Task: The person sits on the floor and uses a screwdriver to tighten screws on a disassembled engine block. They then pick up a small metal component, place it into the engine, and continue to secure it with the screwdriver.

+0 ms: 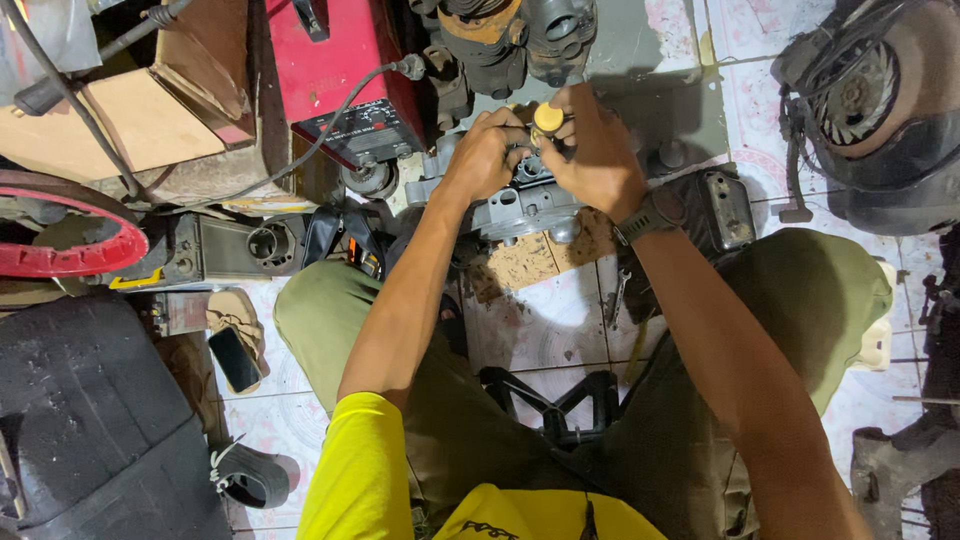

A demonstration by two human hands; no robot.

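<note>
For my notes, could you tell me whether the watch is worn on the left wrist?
No, the dark watch sits on the wrist of the right hand, which grips a yellow-capped tool.

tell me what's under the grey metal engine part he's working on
Under the grey engine part a worn board shows on the tiled floor. Both hands, left hand and right hand, cover its top, so that stays hidden.

A red machine (335,70) with a black cable stands at the far left, beside a cardboard box (130,120). A red ring (60,255) lies at the left edge, with a phone (234,358) on the tiled floor (560,320) nearer. A round fan housing (870,100) sits far right.
</note>
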